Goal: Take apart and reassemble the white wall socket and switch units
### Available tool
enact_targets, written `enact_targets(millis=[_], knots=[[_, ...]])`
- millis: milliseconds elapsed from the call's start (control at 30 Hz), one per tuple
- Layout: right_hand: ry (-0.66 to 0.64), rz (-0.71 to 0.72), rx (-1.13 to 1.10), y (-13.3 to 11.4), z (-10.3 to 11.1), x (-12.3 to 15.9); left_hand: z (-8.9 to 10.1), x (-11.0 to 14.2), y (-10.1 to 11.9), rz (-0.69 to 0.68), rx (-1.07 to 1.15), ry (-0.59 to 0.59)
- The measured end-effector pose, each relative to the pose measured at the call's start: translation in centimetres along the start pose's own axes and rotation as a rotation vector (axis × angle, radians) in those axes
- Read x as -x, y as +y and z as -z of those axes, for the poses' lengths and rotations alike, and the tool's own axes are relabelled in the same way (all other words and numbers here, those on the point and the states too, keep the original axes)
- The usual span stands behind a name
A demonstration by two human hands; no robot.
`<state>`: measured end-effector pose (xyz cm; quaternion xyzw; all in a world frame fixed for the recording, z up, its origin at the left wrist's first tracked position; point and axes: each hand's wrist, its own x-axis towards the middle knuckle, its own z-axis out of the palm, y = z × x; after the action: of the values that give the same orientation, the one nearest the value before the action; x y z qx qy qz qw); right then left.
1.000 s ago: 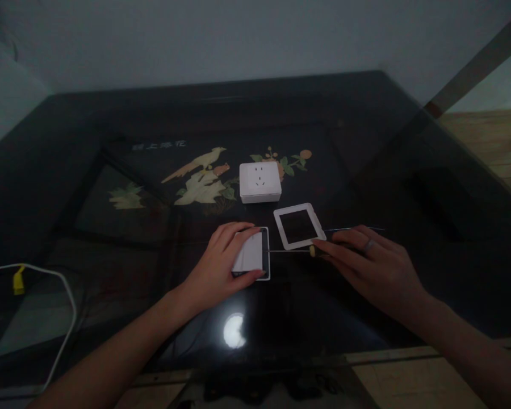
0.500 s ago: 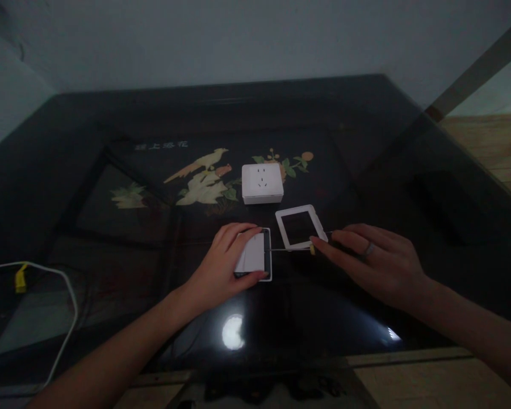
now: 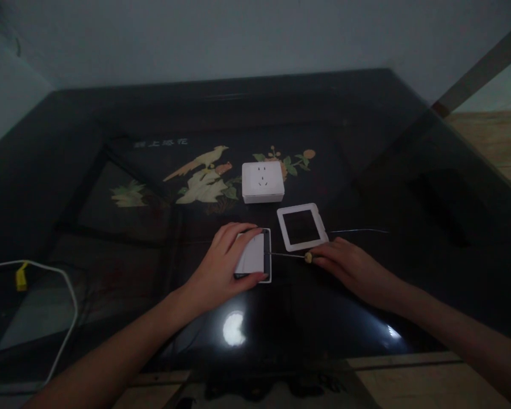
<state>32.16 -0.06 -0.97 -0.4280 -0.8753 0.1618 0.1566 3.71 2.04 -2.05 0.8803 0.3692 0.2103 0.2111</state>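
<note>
1. The right hand [image 3: 357, 272] had just drawn its fingers closer together around the yellowish handle end [image 3: 309, 257] of a slim tool with a thin metal shaft [image 3: 287, 255]. The shaft had tipped from nearly level to a slight slope.
2. The tip had stayed at the dark inner edge of a small white rectangular unit [image 3: 251, 255], so the tool seemed to have been re-gripped without losing its place.
3. The left hand [image 3: 219, 267] had not visibly shifted: fingers and thumb were spread around the unit, holding it against the glossy black surface [image 3: 344, 199].
4. The right fingertips pinched the tool near the yellowish end; the lower fingers' exact closure could not be told.
5. A flat, white, square open frame [image 3: 283, 229] lay just beside the right fingertips, and a thin shiny strand [image 3: 360, 230] lay to its right.
6. A white box-shaped socket [image 3: 255, 188] with dark slots sat beyond the unit, apart from both hands.
</note>
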Motion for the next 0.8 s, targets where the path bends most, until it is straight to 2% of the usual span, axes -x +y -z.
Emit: enact_targets(millis=[100,233,333,400,467,533,700,733,800], knots=[[0.076,0.009,0.040,-0.7,-1.0,0.5,-0.1,0.1,0.1,0.002,-0.005,0.019],[0.244,0.039,0.130,-0.7,-2.4,1.3,-0.1,0.1,0.1,0.009,-0.009,0.025],[0.336,0.072,0.186,-0.4,-2.7,1.6,0.1,0.1,0.1,-0.008,-0.007,0.011],[0.349,0.075,0.189,-0.3,-2.5,1.5,0.2,0.1,0.0,-0.019,-0.005,0.001],[0.323,0.061,0.171,-0.5,-2.0,1.3,0.3,0.1,-0.1,-0.026,-0.004,-0.022],[0.235,0.014,0.093,-1.0,-1.2,1.2,0.4,0.1,-0.3,-0.040,-0.002,-0.049],[-0.223,-0.292,-0.384,-2.5,0.3,0.9,0.6,0.0,-0.7,-0.090,0.019,-0.111],[-0.247,-0.321,-0.408,-2.7,0.3,1.0,0.7,0.0,-0.7,-0.094,0.021,-0.118],[-0.158,-0.294,-0.332,-2.7,0.0,1.4,0.8,0.0,-0.7,-0.092,0.024,-0.128]])
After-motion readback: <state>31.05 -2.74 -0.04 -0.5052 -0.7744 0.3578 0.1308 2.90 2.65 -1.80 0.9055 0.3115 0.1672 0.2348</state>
